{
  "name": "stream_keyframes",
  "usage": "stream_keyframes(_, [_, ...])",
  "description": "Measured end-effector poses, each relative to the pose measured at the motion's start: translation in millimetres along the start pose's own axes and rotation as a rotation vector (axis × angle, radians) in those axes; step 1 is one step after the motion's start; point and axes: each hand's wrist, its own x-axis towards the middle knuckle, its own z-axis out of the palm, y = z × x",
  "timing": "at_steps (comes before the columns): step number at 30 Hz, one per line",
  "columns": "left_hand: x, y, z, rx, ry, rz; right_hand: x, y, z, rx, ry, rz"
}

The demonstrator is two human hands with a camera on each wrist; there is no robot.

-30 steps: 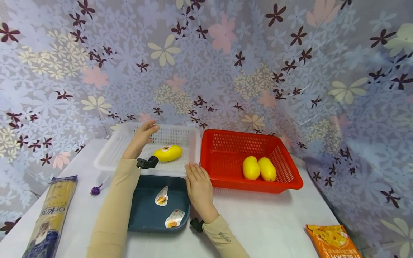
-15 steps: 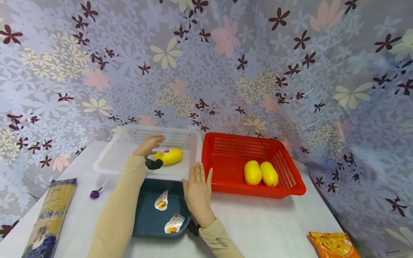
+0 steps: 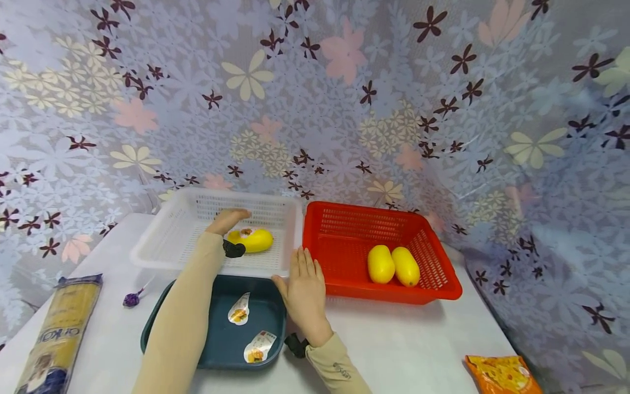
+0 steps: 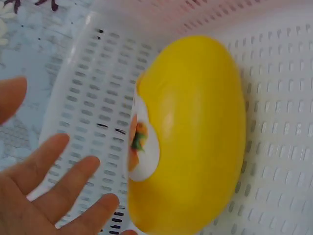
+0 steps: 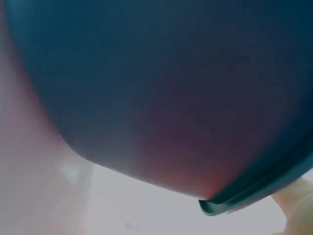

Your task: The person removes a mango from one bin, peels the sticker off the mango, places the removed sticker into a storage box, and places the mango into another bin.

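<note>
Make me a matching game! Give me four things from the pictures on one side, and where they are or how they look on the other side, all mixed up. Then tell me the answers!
Things:
1. yellow fruit with a label
2. pair of yellow fruits
3. dark blue tray
4. left hand

Places and states:
A. has two picture labels in it
B. fingers spread, gripping nothing
C. side by side in the red basket
D. lying alone in the white basket

Right pairs:
1-D
2-C
3-A
4-B
</note>
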Motion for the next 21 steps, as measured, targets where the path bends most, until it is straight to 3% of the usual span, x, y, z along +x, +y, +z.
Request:
stream_keyframes(4, [-4.4, 2.3, 3.4, 0.041, -0.061, 0.034, -0.7, -1, 1, -0.014, -0.011, 0.005])
stream_keyframes(9, [-6.3, -3.1, 13.0, 0.168, -0.145, 0.067, -1.0, 0, 2, -0.038, -0.004, 0.001])
stream_keyframes(14, [10.3, -16.1, 22.1, 0.204, -0.077, 0.046, -2.4, -1, 3, -0.044, 0.001, 0.0])
stream_keyframes(18, [9.7, -12.4, 22.2, 0.251, -0.032, 0.026, -2.7, -1, 4, -0.052, 0.014, -0.003])
stream_keyframes(21, [8.8, -5.8, 18.7, 0.23, -0.014, 0.035, -1.0, 1, 6, -0.065, 0.028, -0.004])
